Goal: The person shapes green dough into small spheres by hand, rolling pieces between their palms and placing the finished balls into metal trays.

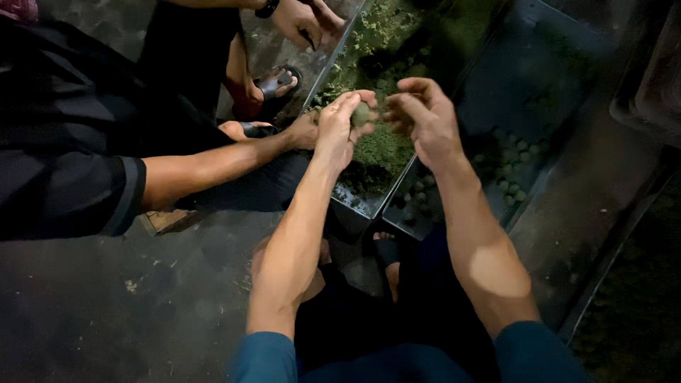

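The left hand (339,128) is curled around one small green ball (361,113), pinching it at the fingertips, while the right hand (423,117) hovers just beside it with fingers bent and apart, holding nothing; both hang above a metal tray (355,202) filled with a green crumbly mix (386,149). A second, darker tray (539,78) to the right holds many finished green balls (512,167), too dim to count. Two hands of another person (306,20) (303,131) reach to the first tray's left edge.
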